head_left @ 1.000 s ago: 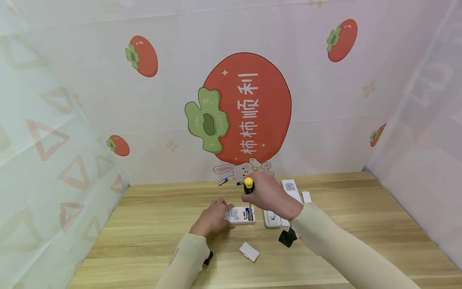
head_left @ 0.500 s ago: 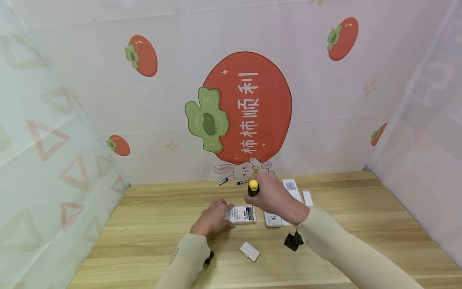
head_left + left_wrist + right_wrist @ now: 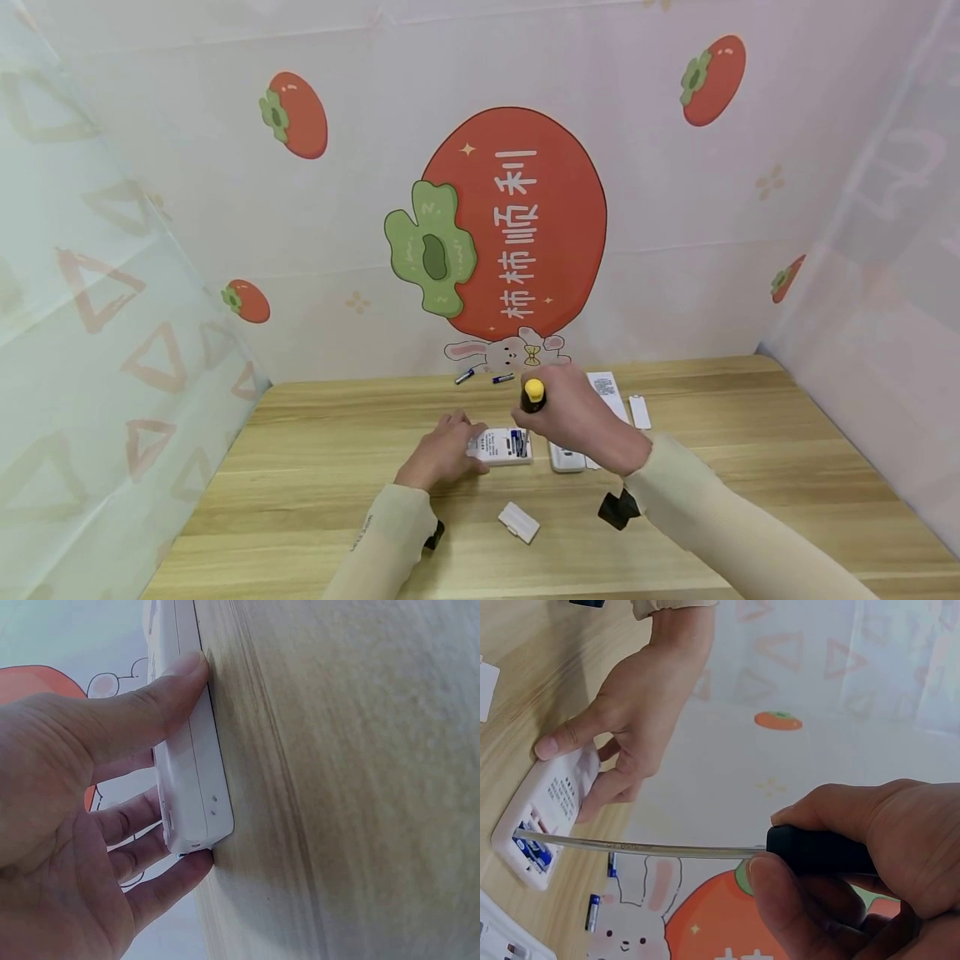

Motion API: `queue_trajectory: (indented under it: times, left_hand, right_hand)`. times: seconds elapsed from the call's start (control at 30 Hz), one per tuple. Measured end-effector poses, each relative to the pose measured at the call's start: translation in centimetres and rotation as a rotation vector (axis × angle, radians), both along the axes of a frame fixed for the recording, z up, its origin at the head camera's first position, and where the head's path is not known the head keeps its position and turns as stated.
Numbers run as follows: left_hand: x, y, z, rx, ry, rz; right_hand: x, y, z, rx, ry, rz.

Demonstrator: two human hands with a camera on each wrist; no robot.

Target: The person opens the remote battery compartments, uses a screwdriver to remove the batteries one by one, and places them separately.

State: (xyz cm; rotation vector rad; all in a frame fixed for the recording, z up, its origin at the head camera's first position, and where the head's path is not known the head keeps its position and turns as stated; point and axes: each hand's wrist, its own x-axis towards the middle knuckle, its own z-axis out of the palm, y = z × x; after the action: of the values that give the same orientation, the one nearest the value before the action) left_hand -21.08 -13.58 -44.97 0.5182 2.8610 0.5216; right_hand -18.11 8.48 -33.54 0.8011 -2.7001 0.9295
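My left hand holds a white remote control on the wooden table, thumb along its near side and fingers around its left end and far side. Its battery compartment is uncovered, with blue batteries inside. In my right hand is a screwdriver, gripped by its black handle with a yellow end. The long metal shaft reaches to the compartment, its tip right at the outer end beside the batteries. In the left wrist view my thumb presses the remote's side.
A loose white cover lies in front of the remote. Two blue batteries lie near the back wall. Right of the remote are a white device, a longer white one behind it, and a small white cover.
My right hand has shifted a little to the right, and the screwdriver's shaft has moved from over the batteries to the compartment's right end. The left hand and remote stay in place.
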Motion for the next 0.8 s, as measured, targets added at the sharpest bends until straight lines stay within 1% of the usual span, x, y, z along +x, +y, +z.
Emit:
queue_trajectory:
  times: [0.1, 0.23, 0.4, 0.5, 0.67, 0.8]
  left_hand:
    - [0.0, 0.0, 0.0, 0.002, 0.003, -0.002]
    - [0.1, 0.0, -0.1, 0.009, -0.003, 0.001]
    - [0.1, 0.0, -0.1, 0.018, -0.009, 0.0]
    - [0.1, 0.0, -0.1, 0.02, -0.01, 0.001]
    - [0.1, -0.1, 0.0, 0.029, -0.021, 0.009]
    - [0.1, 0.0, 0.0, 0.032, -0.019, 0.01]
  right_hand:
    - [0.2, 0.0, -0.2, 0.0, 0.029, 0.0]
    - [0.5, 0.0, -0.6, 0.031, 0.072, -0.001]
    - [0.7, 0.1, -1.0, 0.044, 0.102, 0.0]
    - [0.8, 0.4, -1.1, 0.025, 0.089, -0.002]
    - [0.7, 0.9, -1.1, -0.008, 0.028, -0.012]
    - [0.6, 1.0, -1.1, -0.011, 0.013, -0.021]
